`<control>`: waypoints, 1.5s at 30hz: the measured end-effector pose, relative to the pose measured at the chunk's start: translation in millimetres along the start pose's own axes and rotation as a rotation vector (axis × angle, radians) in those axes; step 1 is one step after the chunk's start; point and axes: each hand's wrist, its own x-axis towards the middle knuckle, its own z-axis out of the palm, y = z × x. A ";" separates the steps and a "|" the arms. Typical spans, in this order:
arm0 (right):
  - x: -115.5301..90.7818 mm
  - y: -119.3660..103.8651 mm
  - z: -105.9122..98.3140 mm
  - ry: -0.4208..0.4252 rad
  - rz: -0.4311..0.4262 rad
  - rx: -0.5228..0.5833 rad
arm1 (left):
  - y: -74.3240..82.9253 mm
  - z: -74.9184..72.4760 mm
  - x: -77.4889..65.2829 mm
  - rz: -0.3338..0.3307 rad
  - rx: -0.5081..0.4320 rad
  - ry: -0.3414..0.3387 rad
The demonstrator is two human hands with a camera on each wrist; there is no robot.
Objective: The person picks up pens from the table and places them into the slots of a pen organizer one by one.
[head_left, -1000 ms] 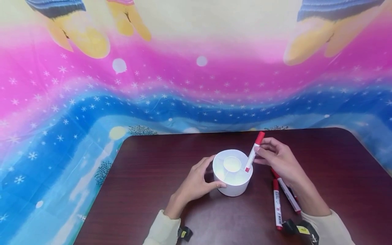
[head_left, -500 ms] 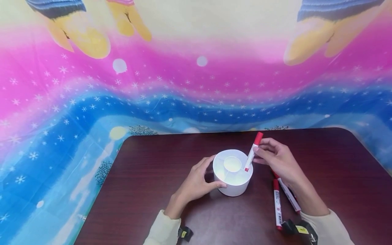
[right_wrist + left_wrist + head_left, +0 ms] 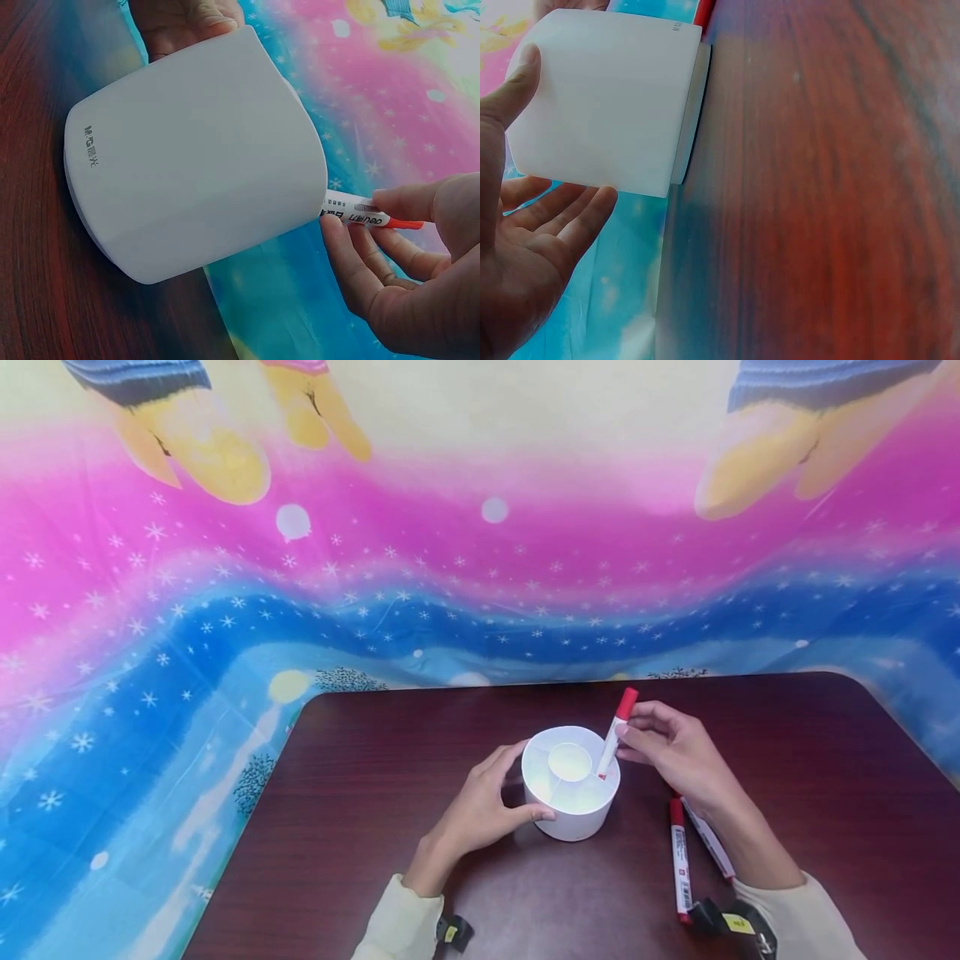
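A white round pen holder (image 3: 573,818) with a central cup and divided outer compartments stands on the table. My left hand (image 3: 480,806) grips its left side, thumb at the near rim and fingers around the back, as the left wrist view also shows. In my right hand (image 3: 678,752), thumb and fingers pinch a red-capped white marker (image 3: 611,745). The marker tilts, cap up, with its lower end inside the right outer compartment. In the right wrist view, the pen holder (image 3: 195,157) hides that lower end, while the marker's lettered barrel (image 3: 352,208) shows between thumb and fingers.
Two more red-and-white markers lie on the dark wooden table (image 3: 360,860) at the right: one marker (image 3: 679,860) in front, another marker (image 3: 708,839) partly under the right forearm. A colourful printed cloth (image 3: 465,552) hangs behind the table's far edge.
My right hand has shifted slightly left and the marker has sunk a little deeper into the compartment, standing more upright. The left hand and pen holder have stayed in place.
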 end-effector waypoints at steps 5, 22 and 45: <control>0.3 0.3 1.9 0.007 -0.006 -0.016 | -0.6 0.1 0.1 -0.002 0.006 0.002; -1.3 -2.5 -4.4 -0.014 -0.046 -0.057 | 0.8 -1.8 1.1 -0.028 0.016 -0.005; -20.7 15.0 -58.1 0.017 -0.092 -0.140 | 1.6 -10.3 -0.6 -0.053 -0.039 -0.031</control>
